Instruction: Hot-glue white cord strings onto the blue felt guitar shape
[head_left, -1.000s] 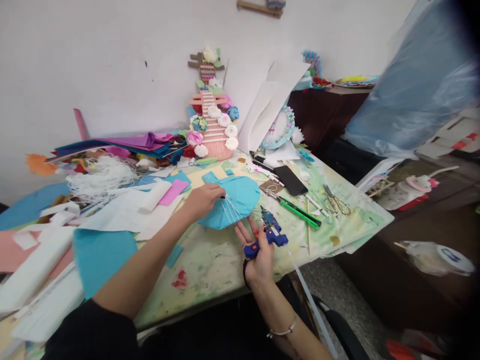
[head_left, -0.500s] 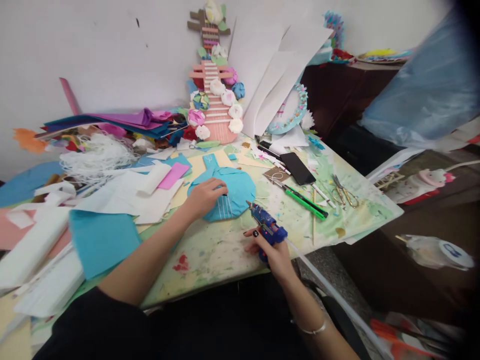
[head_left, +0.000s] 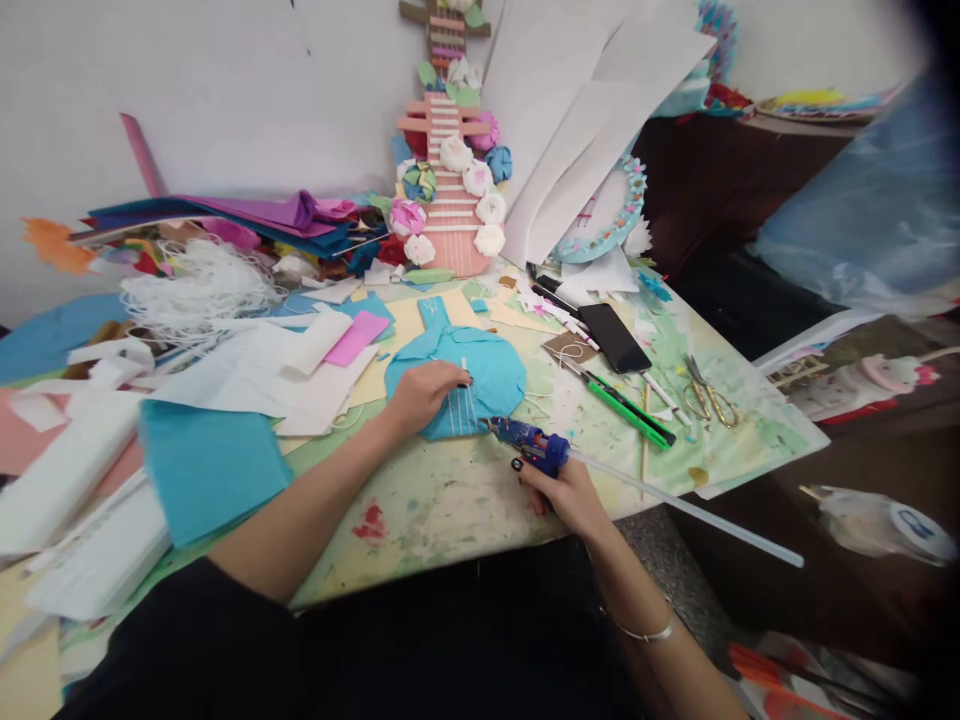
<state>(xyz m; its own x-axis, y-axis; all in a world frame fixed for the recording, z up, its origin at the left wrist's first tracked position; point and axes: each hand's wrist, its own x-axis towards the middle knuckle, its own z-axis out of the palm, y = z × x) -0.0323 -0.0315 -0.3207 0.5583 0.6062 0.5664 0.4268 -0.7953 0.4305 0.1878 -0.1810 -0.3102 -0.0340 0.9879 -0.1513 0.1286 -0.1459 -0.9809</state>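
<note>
A guitar shape covered in blue paper (head_left: 495, 372) lies on the table, its short neck pointing away from me. Several white strings (head_left: 463, 412) run down its lower body. My left hand (head_left: 427, 395) rests on it, fingers pressed together at the strings' upper ends, where a bit of white shows above the fingertips. A blue hot glue gun (head_left: 529, 443) is in my right hand (head_left: 566, 488), which is closed round its handle. The nozzle is at the guitar's lower edge, close to the strings; whether it touches cannot be told. A long glue stick (head_left: 690, 510) protrudes from its back.
To the right lie a green utility knife (head_left: 630, 410), a phone (head_left: 615, 338) and scissors (head_left: 709, 392). Blue paper (head_left: 214, 465), white sheets and a tangle of white string (head_left: 199, 285) cover the left. A pink flower-decorated guitar (head_left: 457, 230) leans against the wall.
My right hand has brought the glue gun's nozzle left and down to the guitar's lower edge, and the glue stick has swung up. The left hand stays on the strings. The view has shifted slightly.
</note>
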